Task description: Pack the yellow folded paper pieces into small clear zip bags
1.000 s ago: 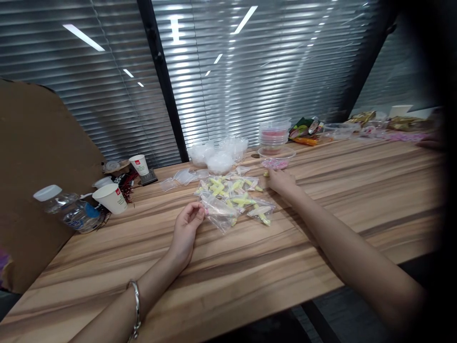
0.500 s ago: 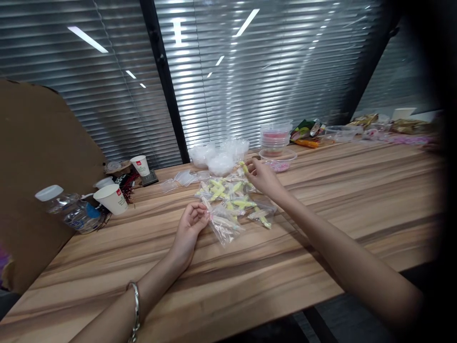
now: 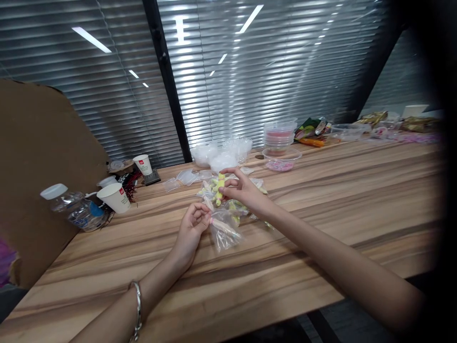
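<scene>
My left hand (image 3: 196, 221) pinches the gathered neck of a small clear plastic bag (image 3: 226, 233), which hangs down to the right over the table and has pale slender pieces inside. Between the fingertips of my right hand (image 3: 241, 190) is a yellow stick-like piece (image 3: 220, 189), held upright just above and right of the left hand. I cannot make out exactly what the piece is. Behind and beneath it lies a pile of clear bags with yellow pieces (image 3: 235, 209), partly covered by my right hand.
White puffy bundles in clear plastic (image 3: 223, 159) stand behind the pile. A clear round tub (image 3: 282, 159) with pink bits is right of them. Paper cups (image 3: 116, 197) and a plastic bottle (image 3: 76, 209) stand at the left beside a cardboard panel (image 3: 39, 166).
My right hand has come left and down with the yellow piece, from above the pile's far side to near the left hand. The left hand keeps its grip on the bag.
</scene>
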The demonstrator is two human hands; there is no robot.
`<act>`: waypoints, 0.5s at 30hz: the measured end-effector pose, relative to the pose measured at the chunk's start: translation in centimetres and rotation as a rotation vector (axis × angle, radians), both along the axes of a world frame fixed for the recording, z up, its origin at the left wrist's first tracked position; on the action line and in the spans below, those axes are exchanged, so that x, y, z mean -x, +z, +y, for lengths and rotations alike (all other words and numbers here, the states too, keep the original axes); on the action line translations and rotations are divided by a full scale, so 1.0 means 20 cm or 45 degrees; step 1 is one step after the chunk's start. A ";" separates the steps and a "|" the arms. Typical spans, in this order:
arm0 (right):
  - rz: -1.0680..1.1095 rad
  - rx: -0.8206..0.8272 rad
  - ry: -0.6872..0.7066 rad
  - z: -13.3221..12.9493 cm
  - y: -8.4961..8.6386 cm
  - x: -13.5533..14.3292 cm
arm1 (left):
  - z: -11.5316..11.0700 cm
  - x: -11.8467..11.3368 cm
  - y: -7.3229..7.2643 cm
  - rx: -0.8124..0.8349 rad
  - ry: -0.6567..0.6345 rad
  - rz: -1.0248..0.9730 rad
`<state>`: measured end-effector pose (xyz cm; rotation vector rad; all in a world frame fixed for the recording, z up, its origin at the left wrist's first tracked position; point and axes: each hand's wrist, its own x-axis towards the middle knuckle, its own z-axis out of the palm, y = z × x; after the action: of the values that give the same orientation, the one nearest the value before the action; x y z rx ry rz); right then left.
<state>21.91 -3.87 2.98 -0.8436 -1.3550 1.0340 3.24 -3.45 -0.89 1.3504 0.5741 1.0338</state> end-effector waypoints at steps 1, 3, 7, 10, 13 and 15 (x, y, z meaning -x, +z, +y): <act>-0.001 0.003 0.014 -0.01 0.00 0.01 | 0.00 0.00 0.00 0.004 -0.009 -0.001; -0.003 0.007 0.029 -0.01 0.01 0.01 | -0.01 0.00 0.01 0.001 -0.026 0.003; -0.041 0.003 -0.022 -0.01 0.00 0.01 | -0.02 0.00 0.01 -0.040 -0.032 0.010; -0.102 0.003 -0.055 -0.01 -0.01 0.01 | -0.02 0.00 0.01 -0.081 -0.007 0.010; -0.146 0.021 -0.038 -0.01 -0.01 0.01 | -0.01 0.00 0.01 -0.118 0.016 0.023; -0.179 0.025 -0.028 -0.01 -0.01 0.01 | -0.01 0.00 0.02 -0.137 0.033 0.040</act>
<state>21.63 -4.12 2.84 -0.9589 -1.4522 0.9870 3.29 -3.62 -0.55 1.4588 0.5677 1.0790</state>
